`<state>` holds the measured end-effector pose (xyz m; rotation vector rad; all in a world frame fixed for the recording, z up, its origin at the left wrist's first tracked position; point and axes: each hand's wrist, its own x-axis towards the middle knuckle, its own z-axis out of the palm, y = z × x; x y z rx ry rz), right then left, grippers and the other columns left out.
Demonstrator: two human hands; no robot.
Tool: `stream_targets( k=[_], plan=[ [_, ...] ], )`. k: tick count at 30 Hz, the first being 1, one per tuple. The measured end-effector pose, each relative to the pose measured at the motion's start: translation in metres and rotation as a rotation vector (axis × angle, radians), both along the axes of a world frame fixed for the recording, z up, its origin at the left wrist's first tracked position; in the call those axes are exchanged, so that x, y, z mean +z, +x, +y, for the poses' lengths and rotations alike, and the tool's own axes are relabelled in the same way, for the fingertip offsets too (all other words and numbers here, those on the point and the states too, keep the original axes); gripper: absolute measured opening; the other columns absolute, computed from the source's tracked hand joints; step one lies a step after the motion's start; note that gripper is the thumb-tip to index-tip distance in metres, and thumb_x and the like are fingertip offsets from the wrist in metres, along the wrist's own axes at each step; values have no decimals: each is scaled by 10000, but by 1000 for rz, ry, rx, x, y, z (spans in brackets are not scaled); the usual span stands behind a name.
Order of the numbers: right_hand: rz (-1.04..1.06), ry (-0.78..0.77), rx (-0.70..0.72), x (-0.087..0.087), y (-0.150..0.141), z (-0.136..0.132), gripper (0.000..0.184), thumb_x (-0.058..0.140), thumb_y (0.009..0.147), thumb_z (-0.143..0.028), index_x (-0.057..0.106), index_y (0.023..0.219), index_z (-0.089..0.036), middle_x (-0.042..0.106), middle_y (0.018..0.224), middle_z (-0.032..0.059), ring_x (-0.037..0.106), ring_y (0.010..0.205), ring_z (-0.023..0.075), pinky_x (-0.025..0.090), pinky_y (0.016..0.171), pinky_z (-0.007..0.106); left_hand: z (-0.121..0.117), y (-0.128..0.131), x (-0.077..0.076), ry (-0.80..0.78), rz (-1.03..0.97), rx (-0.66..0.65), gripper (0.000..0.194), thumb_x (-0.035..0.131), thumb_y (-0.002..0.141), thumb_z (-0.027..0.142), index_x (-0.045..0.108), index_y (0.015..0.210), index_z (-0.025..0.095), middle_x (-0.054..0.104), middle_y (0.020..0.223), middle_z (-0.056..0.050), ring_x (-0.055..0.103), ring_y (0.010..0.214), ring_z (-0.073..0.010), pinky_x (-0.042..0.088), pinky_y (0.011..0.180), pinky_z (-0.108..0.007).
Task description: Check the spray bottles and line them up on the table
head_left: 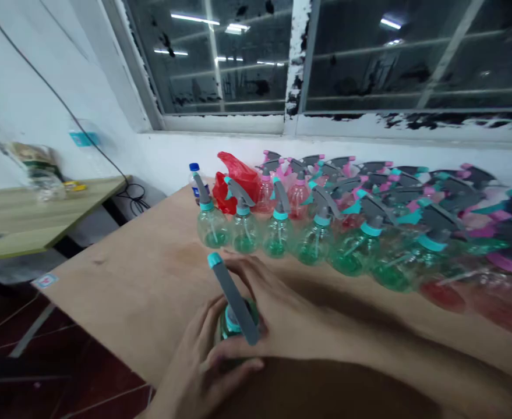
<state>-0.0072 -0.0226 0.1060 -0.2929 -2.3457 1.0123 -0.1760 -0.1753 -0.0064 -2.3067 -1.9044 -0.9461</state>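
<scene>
Between my two hands stands a green spray bottle with a grey trigger head and a teal nozzle and collar. My left hand curls round its near left side, thumb towards me. From the right, my right hand wraps the other side, its fingers behind the bottle and its thumb in front. Most of the bottle's body is hidden by the hands. Just beyond them is a row of similar green spray bottles, each with some green at the base. Pink-collared spray bottles stand among those behind.
A red plastic bag and a blue-capped drink bottle are at the back of the wooden table. Red-based spray bottles line the right side. At left, a second table holds a yellow item; a black cable hangs between.
</scene>
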Motion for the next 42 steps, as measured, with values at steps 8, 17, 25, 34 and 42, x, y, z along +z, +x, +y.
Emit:
stream_targets(
  k=[8, 17, 25, 34, 42],
  plan=[
    [-122, 162, -233, 45, -35, 51, 588, 636, 793, -485, 519, 1261, -148, 568, 1310, 127, 523, 1183, 286, 450, 956, 429, 70, -63, 44, 30, -296, 256, 522, 703, 771, 499, 500, 1175, 238, 532, 1170, -78, 530, 1090, -311, 452, 908, -472],
    [-153, 544, -472, 59, -111, 92, 421, 625, 827, -352, 569, 1105, -42, 678, 996, 192, 619, 909, 303, 454, 741, 396, 124, -143, 42, 91, -463, 262, 597, 727, 680, 456, 450, 1160, 234, 577, 1113, -56, 583, 1005, -271, 469, 847, -396],
    [-224, 609, -642, 52, -142, 103, 533, 593, 837, -455, 558, 1067, 24, 663, 959, 276, 613, 959, 388, 435, 746, 434, 156, -170, 36, 116, -508, 260, 606, 746, 633, 394, 429, 1119, 219, 558, 1045, -51, 580, 950, -247, 488, 776, -366],
    [-298, 642, -654, 48, -152, 101, 454, 535, 886, -406, 557, 1079, 5, 679, 868, 244, 649, 867, 349, 429, 686, 408, 165, -181, 38, 103, -508, 254, 629, 793, 611, 385, 457, 1113, 208, 564, 1021, -41, 583, 951, -251, 496, 777, -367],
    [-350, 609, -630, 49, -152, 97, 280, 492, 891, -156, 536, 1111, 10, 681, 918, 263, 664, 841, 319, 398, 591, 341, 186, -194, 35, 97, -503, 279, 311, 591, 935, 293, 533, 1208, 156, 564, 1177, -91, 607, 975, -231, 515, 807, -417]
  ],
)
